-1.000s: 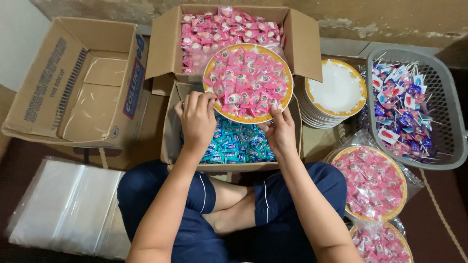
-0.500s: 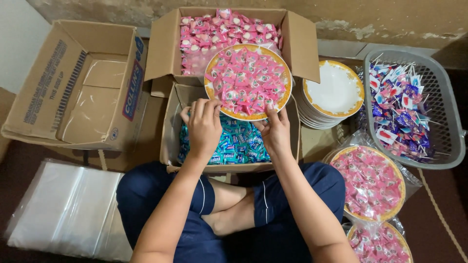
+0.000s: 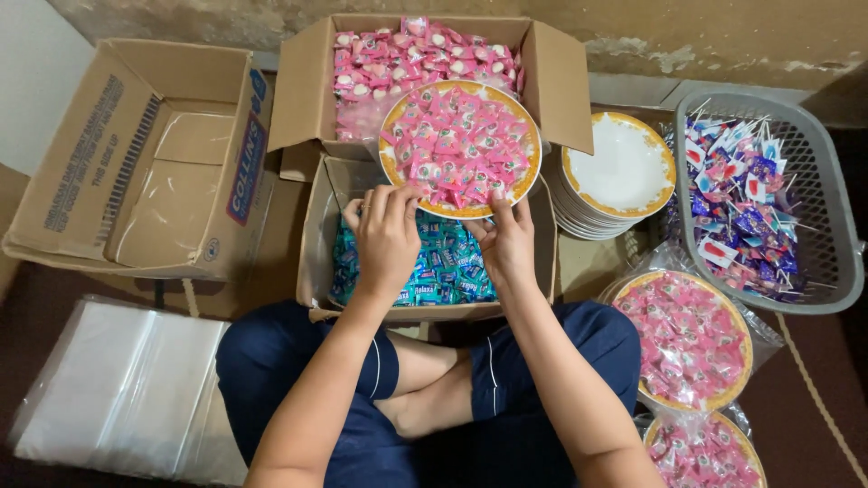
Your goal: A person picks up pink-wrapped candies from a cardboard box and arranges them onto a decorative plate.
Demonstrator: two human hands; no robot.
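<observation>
1. The round plate [image 3: 459, 147] with a gold-orange rim sits heaped with pink wrapped sweets, perched across the seam of two open cardboard boxes; its white face is wholly hidden under the heap.
2. The left hand [image 3: 387, 237] rests at the plate's seven o'clock edge, fingers curled down over the rim. Whether it grips the rim or only touches it, I cannot tell.
3. The right hand [image 3: 504, 242] is at the plate's five o'clock edge, fingertips on the rim and the nearest sweets. The two hands are apart, neither clearly clamped on anything.
4. Under the hands, the near box [image 3: 318, 237] holds glossy blue wrapped sweets [image 3: 452, 267], mostly covered by the wrists and plate.
5. At twelve o'clock, the far box [image 3: 553, 79] holds more pink sweets, its front part covered by the plate.
6. At three o'clock stands a stack of white plates [image 3: 617, 172] with the same rim; only the top one shows fully.
7. Beyond it, a grey plastic mesh basket [image 3: 818, 203] holds spiky lollipops in blue and pink wrappers.
8. At five o'clock, two filled plates wrapped in clear crinkly film [image 3: 692, 339] lie on the floor; the lower is cut off by the frame.
9. At nine o'clock sits an empty brown carton [image 3: 145, 163]; at seven o'clock, a flat pile of clear plastic bags [image 3: 117, 393], hazy and partly cut off.
</observation>
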